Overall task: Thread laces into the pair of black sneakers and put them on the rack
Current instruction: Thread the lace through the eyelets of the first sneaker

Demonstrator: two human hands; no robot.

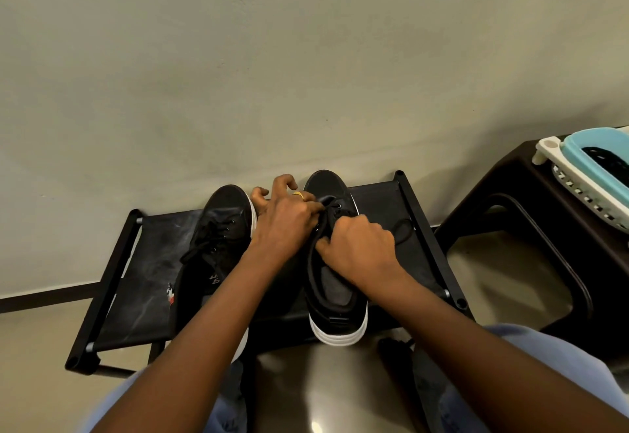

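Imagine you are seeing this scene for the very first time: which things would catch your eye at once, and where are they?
First, the left hand and right hand meeting over the right sneaker, both working at its lace at the middle of the black rack. Next, the left sneaker beside it, already laced. Then the blue and white basket on the dark stool at the right edge.

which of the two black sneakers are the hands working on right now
The right sneaker, nearer the brown stool: both hands grip its lace area. The left sneaker sits untouched beside it on the rack.
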